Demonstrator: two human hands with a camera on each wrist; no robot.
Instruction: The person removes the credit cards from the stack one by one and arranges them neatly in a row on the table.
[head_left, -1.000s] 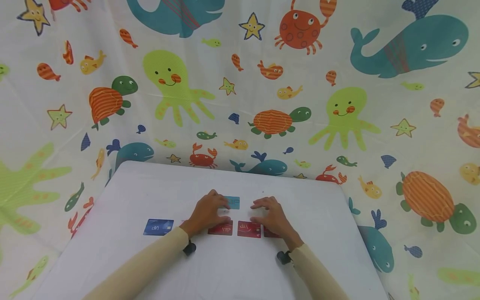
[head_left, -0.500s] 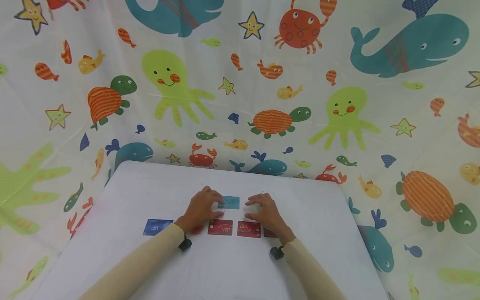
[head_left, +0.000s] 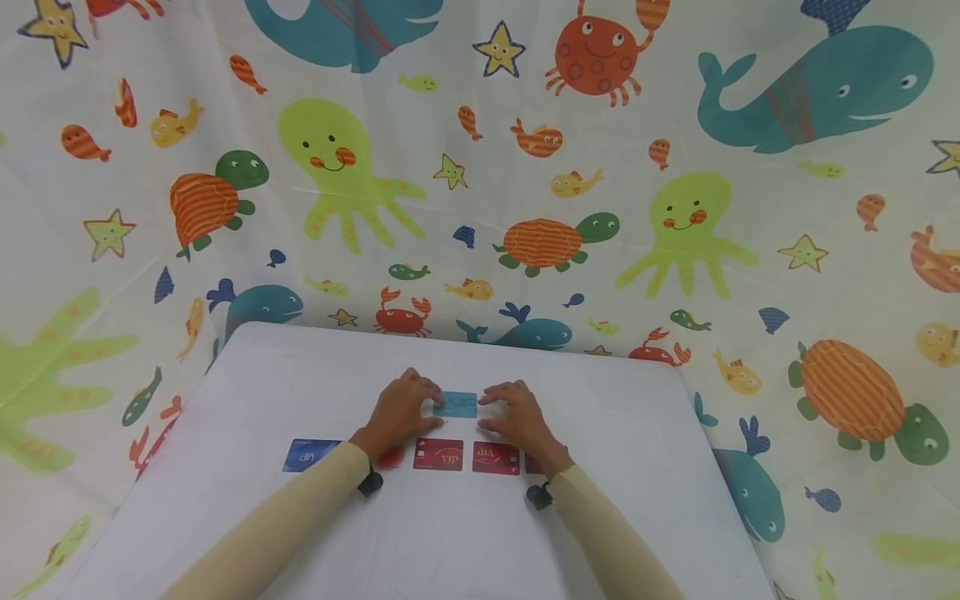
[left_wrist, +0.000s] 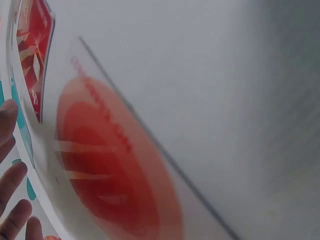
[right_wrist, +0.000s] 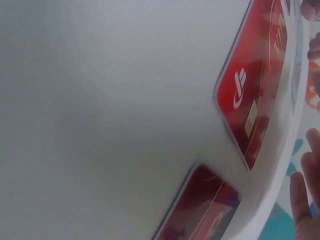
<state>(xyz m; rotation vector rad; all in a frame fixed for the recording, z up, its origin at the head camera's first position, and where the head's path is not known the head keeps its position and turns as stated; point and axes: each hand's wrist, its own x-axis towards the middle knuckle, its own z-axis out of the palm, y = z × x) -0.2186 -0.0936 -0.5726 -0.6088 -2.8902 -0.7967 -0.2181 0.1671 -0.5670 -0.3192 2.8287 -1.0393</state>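
Note:
A teal VIP card (head_left: 457, 405) lies flat on the white table, between my two hands in the head view. My left hand (head_left: 401, 410) is at its left end, fingers bent loosely, fingertips at or over the card's edge. On the other side, my right hand (head_left: 517, 417) has its fingertips close to the right end; whether they touch it cannot be told. Nearer to me is a row of cards: a blue one (head_left: 309, 455), a white one with a red oval (left_wrist: 110, 160), two red ones (head_left: 438, 454) (head_left: 496, 458), and a dark red one (right_wrist: 202, 207), partly under my right wrist.
The white tabletop (head_left: 465, 533) has its far edge against a hanging cloth (head_left: 465, 167) printed with sea animals. Small black cameras sit at the left wrist (head_left: 371, 483) and the right wrist (head_left: 538, 497).
Both hands have shifted left and slightly away from me, the right one coming closer to the teal card. More of the teal card shows now. The cards keep their places.

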